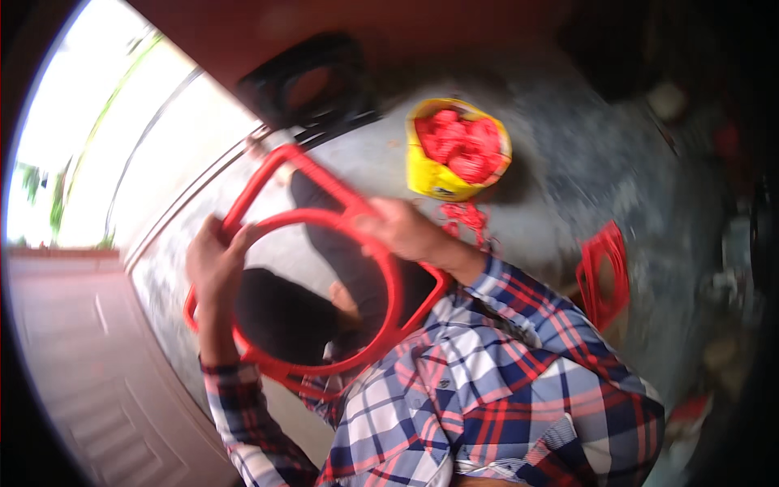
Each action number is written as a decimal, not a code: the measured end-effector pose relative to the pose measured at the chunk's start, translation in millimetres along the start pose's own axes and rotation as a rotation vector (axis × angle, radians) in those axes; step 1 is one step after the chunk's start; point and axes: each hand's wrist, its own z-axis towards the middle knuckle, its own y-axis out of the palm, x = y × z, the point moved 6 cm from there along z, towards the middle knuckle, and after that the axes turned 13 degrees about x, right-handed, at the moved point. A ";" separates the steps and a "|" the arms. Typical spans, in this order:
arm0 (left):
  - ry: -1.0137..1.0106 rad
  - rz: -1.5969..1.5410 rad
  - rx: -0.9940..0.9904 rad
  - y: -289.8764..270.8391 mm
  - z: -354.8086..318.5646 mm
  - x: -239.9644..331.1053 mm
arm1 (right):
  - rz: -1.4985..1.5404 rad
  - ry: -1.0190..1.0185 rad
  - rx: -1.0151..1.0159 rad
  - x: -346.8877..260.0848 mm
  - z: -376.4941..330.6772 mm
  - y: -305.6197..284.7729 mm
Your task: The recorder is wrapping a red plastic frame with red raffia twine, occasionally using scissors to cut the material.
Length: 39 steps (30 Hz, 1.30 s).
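A red plastic frame (395, 300), with a large round ring set inside a squarish outer border, is held up in front of my body above my lap. My left hand (217, 264) is closed around its left side, the thumb lying near the ring. On the opposite side my right hand (399, 230) grips the frame close to where ring and border join. My dark-trousered legs (280, 316) show through the ring's opening. Beyond my right hand stands a yellow container (428, 174) filled with bundles of red cord-like material (466, 146).
Loose red strands (464, 216) lie on the grey floor (560, 122) below the yellow container. More red frames (604, 276) stand at the right. A dark frame-like object (316, 85) is at the far wall. At the left is a bright opening beside a panelled door (97, 357).
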 end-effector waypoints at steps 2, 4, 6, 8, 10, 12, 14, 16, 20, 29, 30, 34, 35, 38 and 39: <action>0.012 -0.044 -0.001 13.8 5.8 -6.3 | 0.022 -0.018 0.024 3.9 1.3 -5.9; 0.015 -0.131 -0.026 19.2 9.2 -9.5 | -0.052 0.023 0.001 -3.3 -2.0 -10.9; 0.030 -0.246 -0.023 23.5 8.7 -4.2 | -0.033 -0.001 0.003 -1.3 -3.1 -14.9; 0.080 -0.114 -0.064 27.6 17.6 -0.7 | 0.051 -0.017 0.003 6.2 -4.3 -22.3; 0.172 -0.081 -0.029 29.5 17.3 5.0 | 0.112 -0.027 0.015 15.1 -4.4 -27.0; 0.369 -0.142 0.148 30.6 4.2 22.1 | 0.283 -0.052 0.004 24.7 -3.7 -33.7; 0.498 -0.134 0.240 30.7 -10.3 43.5 | 0.414 -0.016 0.083 38.5 -5.2 -55.8; 0.617 -0.069 0.309 27.6 -22.5 56.3 | 0.615 0.034 0.218 46.0 -14.5 -86.1; 0.427 -0.301 0.095 48.1 -18.3 20.4 | 0.698 -0.052 0.595 95.4 -37.2 -193.6; -0.149 -0.492 -0.144 84.4 -5.5 -91.9 | 0.847 -0.099 1.430 213.0 -198.6 -377.4; -0.144 -0.492 -0.116 85.7 -5.1 -91.8 | 0.888 -0.100 1.499 212.9 -208.7 -374.5; -0.108 -0.550 -0.214 98.8 -1.6 -83.9 | 0.953 -0.143 1.531 218.2 -215.1 -364.5; -0.110 -0.531 -0.201 101.6 -1.4 -79.6 | 0.980 -0.129 1.493 220.8 -211.4 -363.7; -0.039 -0.551 -0.253 110.4 -4.2 -74.0 | 1.012 -0.186 1.388 201.8 -192.2 -349.1; -0.042 -0.542 -0.267 111.9 -6.4 -66.2 | 1.028 -0.185 1.370 199.3 -184.2 -343.5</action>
